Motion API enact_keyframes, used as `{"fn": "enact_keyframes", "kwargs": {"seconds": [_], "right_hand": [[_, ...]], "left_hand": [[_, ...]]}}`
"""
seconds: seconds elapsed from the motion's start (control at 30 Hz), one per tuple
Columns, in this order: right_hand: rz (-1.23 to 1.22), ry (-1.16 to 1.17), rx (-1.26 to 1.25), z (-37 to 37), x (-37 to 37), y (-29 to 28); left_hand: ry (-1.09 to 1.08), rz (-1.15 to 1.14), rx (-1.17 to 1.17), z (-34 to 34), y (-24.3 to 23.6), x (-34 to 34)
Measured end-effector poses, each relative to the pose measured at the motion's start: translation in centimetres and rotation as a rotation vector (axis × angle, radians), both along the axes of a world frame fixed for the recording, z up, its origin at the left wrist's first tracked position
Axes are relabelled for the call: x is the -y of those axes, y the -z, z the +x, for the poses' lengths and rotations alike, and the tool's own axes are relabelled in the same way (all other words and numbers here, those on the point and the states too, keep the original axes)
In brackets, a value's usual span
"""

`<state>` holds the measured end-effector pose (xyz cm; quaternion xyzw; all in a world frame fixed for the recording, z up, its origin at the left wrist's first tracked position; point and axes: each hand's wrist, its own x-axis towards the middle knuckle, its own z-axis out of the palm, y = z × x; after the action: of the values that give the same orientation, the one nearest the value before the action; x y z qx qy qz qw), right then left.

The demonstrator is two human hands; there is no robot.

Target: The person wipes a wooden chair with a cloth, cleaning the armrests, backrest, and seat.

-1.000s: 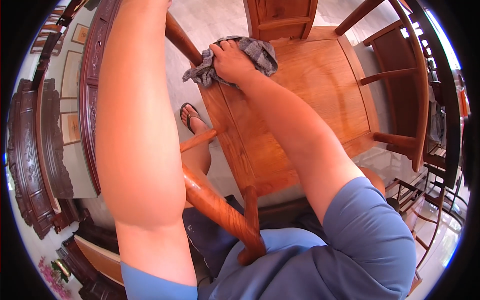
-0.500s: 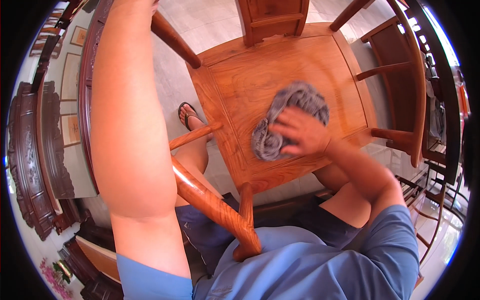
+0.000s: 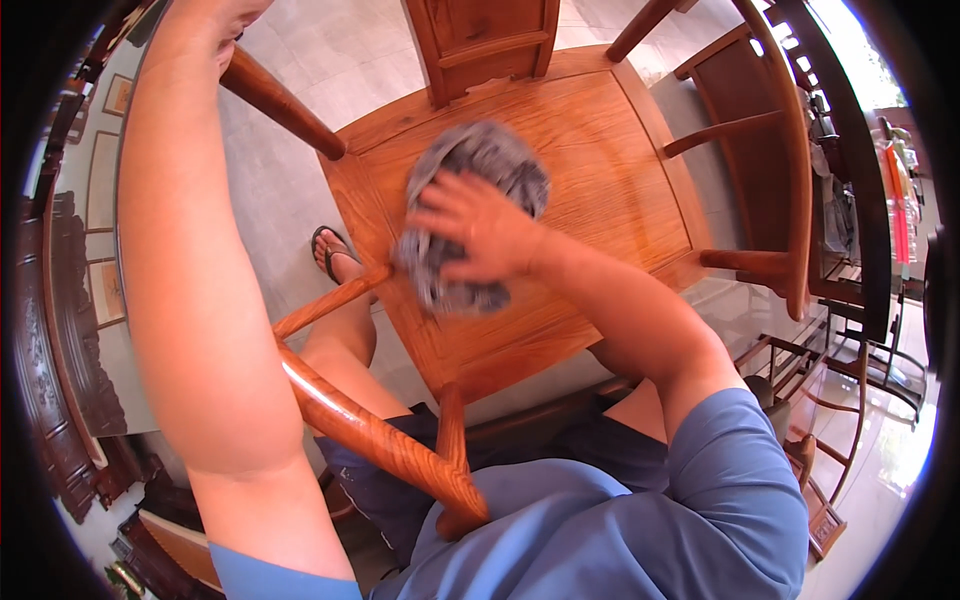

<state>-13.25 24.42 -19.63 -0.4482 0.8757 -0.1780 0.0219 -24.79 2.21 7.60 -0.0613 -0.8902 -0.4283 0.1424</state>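
Observation:
A wooden chair (image 3: 600,150) with a smooth reddish-brown seat stands before me, its curved armrest running close to my body. On the left part of the seat lies a crumpled grey patterned cloth (image 3: 500,160). My right hand (image 3: 480,225) rests flat on top of this cloth, fingers spread, slightly blurred. At the upper left, my left hand (image 3: 232,28) is at the chair's frame beside a slanting post; its fingers look curled around the wood, though the top edge cuts part of them off.
My sandaled foot (image 3: 335,252) is on the grey tiled floor left of the chair. Another dark wooden chair (image 3: 735,130) stands close on the right. Carved dark furniture (image 3: 90,330) lines the left side, and a wooden rack (image 3: 815,400) stands at the lower right.
My right hand and the cloth have slid left across the seat. The whole view has shifted, so the chair appears further left. My left hand stays at the chair frame.

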Motion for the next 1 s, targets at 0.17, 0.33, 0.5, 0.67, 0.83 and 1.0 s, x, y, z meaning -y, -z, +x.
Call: {"fn": "enact_keyframes", "kwargs": {"seconds": [0.17,0.33,0.5,0.67,0.83,1.0], "right_hand": [[-0.215,0.46,0.165,-5.1,-2.5,-0.8],[0.146,1.169,-0.198,-14.2,-7.5,2.9],[0.227,1.101,-0.122,-10.8,2.4,2.2],[-0.004,0.768,-0.184,-4.3,6.8,2.6],[-0.461,0.056,0.077,-4.6,5.5,2.6],[-0.183,0.582,-0.28,-10.7,-9.1,3.1]], "left_hand": [[0.073,0.07,0.033,0.7,-1.5,1.6],[0.017,0.048,0.038,0.6,-1.8,0.5],[-0.066,0.061,0.035,1.3,-1.8,0.6],[0.164,0.182,0.08,0.0,-0.5,-0.7],[0.013,0.14,0.039,1.6,-2.0,1.0],[0.068,0.099,0.089,2.1,-1.9,-0.8]]}}
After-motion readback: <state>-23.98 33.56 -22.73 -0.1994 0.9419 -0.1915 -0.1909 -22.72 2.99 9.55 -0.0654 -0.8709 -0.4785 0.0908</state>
